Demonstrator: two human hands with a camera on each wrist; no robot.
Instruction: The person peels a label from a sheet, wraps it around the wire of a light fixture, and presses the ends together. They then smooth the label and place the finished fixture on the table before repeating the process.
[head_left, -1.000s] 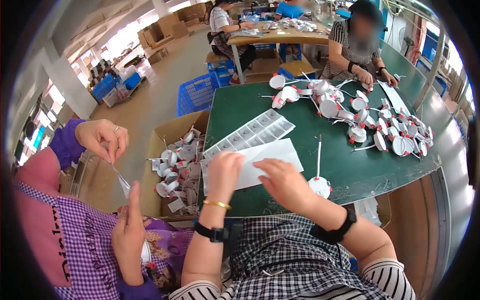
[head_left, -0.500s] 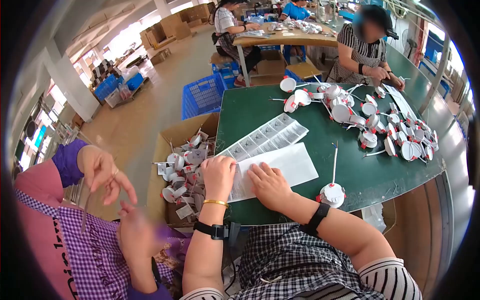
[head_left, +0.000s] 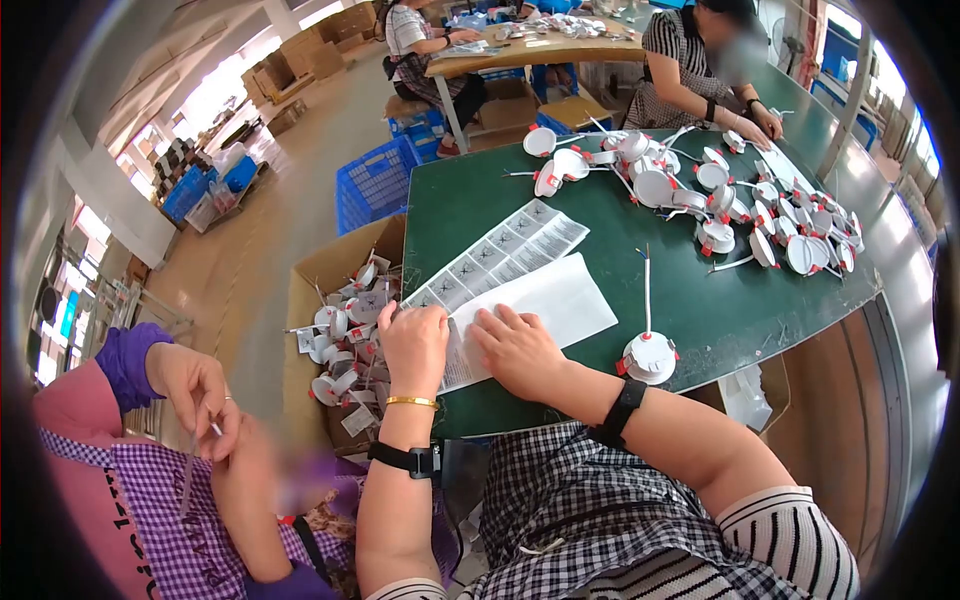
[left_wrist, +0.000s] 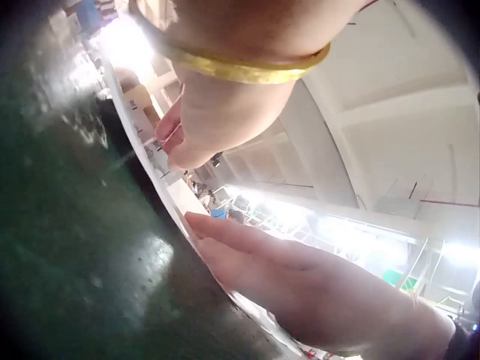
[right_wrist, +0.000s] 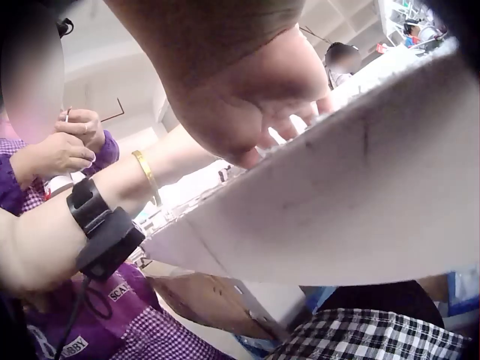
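Observation:
A white paper sheet (head_left: 560, 310) lies at an angle over a printed sheet of labels (head_left: 500, 250) on the green table. My left hand (head_left: 412, 345), fingers curled, pinches the sheets' left edge; in the left wrist view that hand (left_wrist: 225, 112) has thumb and fingers close together at the paper. My right hand (head_left: 520, 350) rests flat on the white sheet, fingers extended, beside the left. From the right wrist view, the right hand's (right_wrist: 255, 97) fingertips touch the surface. One round white lamp (head_left: 650, 358), its cable pointing away from me, lies right of the sheets.
Many white lamps (head_left: 655, 188) with red clips cover the table's far right. A cardboard box (head_left: 305, 400) of lamps stands left of the table, with a blue crate (head_left: 375, 185) behind it. One person works close at my left, another across the table (head_left: 840, 310).
My right hand has come down from above the white sheet and lies flat on it, nearer my left hand. The left hand has lowered to the sheets' edge. The neighbour's hands have moved.

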